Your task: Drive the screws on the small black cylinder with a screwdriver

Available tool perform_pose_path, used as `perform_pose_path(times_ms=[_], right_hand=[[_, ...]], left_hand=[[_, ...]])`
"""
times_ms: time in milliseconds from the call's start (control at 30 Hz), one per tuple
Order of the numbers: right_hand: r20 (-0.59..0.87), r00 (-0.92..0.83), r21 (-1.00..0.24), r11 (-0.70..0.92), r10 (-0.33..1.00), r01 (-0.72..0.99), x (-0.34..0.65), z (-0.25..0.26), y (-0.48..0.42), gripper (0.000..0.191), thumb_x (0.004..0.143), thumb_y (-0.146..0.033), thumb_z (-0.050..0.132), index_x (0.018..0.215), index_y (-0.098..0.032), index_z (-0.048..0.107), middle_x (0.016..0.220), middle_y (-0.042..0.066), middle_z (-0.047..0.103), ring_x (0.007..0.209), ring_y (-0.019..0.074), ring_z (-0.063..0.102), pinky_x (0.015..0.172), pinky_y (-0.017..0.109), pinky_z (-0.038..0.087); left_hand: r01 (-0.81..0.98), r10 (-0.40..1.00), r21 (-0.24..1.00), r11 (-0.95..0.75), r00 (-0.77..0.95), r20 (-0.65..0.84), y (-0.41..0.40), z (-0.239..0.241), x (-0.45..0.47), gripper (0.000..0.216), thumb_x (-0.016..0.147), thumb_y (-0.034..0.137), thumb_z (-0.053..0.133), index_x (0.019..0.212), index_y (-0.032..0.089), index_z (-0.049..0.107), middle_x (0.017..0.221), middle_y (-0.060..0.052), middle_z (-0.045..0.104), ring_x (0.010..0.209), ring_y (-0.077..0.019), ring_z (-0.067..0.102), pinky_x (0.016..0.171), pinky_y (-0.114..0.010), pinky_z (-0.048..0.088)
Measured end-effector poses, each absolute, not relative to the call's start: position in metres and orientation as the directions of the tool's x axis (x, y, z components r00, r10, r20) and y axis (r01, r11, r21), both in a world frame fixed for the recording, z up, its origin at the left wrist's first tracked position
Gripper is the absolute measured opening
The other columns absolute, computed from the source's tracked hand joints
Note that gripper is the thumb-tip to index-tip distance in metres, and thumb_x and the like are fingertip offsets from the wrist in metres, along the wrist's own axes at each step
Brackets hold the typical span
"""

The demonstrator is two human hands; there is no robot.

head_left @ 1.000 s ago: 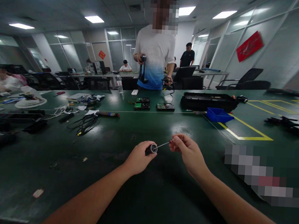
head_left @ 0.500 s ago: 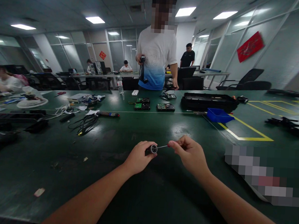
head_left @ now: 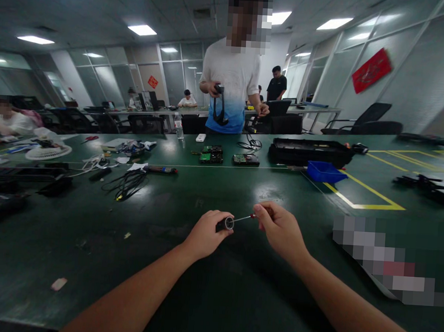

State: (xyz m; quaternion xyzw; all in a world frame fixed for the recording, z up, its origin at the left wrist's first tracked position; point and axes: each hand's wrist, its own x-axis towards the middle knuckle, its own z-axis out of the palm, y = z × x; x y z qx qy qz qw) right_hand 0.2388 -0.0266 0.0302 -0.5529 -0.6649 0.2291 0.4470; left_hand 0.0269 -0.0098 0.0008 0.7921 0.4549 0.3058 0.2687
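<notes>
My left hand (head_left: 207, 232) is wrapped round a short dark cylinder (head_left: 225, 224) with a pale metal ring at its end, which faces right. From the right, my right hand (head_left: 279, 228) grips a screwdriver (head_left: 244, 218) by its handle, of which a red collar shows. Its thin metal shaft points left, and the tip meets the ring end of the cylinder; whether it goes inside I cannot tell. Both hands are over the near middle of the green table (head_left: 183, 304). My fingers hide most of the handle and the cylinder's back part.
Two circuit-board units (head_left: 211, 154) lie ahead, near a long black housing (head_left: 311, 151) and a blue bin (head_left: 325, 171). Black cables (head_left: 126, 184) lie left. A pixelated flat object (head_left: 383, 263) is at right. Across the table stands a person (head_left: 230, 81) holding a black strapped device.
My right hand has shifted slightly right, showing more of the screwdriver's red collar. My left hand stays put. The person opposite has raised a hand from the cable on the table.
</notes>
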Motion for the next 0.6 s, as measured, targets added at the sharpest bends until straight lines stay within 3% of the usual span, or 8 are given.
perform_pose_path(times_ms=[167, 367, 500, 600], right_hand=[[0.349, -0.053, -0.801, 0.327, 0.936, 0.501, 0.2397, 0.0285, -0.0263, 0.027, 0.094, -0.033, 0.047, 0.114, -0.021, 0.061, 0.073, 0.001, 0.066, 0.069, 0.0194, 0.065, 0.064, 0.031, 0.048], [0.279, -0.049, -0.829, 0.266, 0.959, 0.492, 0.2387, 0.0295, -0.0272, 0.033, 0.099, -0.046, 0.04, 0.104, -0.021, 0.062, 0.058, -0.003, 0.054, 0.054, 0.0172, 0.056, 0.053, 0.03, 0.041], [0.293, -0.047, -0.849, 0.283, 0.955, 0.445, 0.2387, 0.0276, -0.0262, 0.032, 0.097, -0.04, 0.043, 0.118, -0.021, 0.056, 0.066, -0.002, 0.057, 0.064, 0.0188, 0.059, 0.059, 0.031, 0.045], [0.274, -0.069, -0.855, 0.276, 0.959, 0.44, 0.2401, 0.0279, -0.0255, 0.027, 0.096, -0.037, 0.043, 0.111, -0.021, 0.059, 0.068, -0.001, 0.06, 0.067, 0.0188, 0.06, 0.063, 0.031, 0.046]], left_hand=[[0.572, 0.885, 0.693, -0.439, 0.41, 0.222, -0.0092, 0.0, 0.0269, 0.03, 0.083, 0.019, 0.069, 0.113, 0.025, 0.069, 0.107, -0.004, 0.068, 0.102, -0.0233, 0.059, 0.093, -0.037, 0.044], [0.565, 0.879, 0.688, -0.455, 0.408, 0.246, -0.0087, -0.0015, 0.0264, 0.031, 0.083, 0.019, 0.069, 0.113, 0.026, 0.068, 0.107, -0.003, 0.067, 0.102, -0.0229, 0.059, 0.093, -0.036, 0.044], [0.56, 0.878, 0.691, -0.457, 0.407, 0.25, -0.0072, -0.0028, 0.0259, 0.031, 0.083, 0.019, 0.07, 0.112, 0.026, 0.068, 0.106, -0.002, 0.067, 0.102, -0.0222, 0.059, 0.092, -0.035, 0.044], [0.554, 0.881, 0.7, -0.45, 0.406, 0.244, -0.0067, -0.0026, 0.0255, 0.03, 0.082, 0.018, 0.07, 0.111, 0.026, 0.068, 0.107, -0.001, 0.067, 0.102, -0.0217, 0.059, 0.092, -0.035, 0.043]])
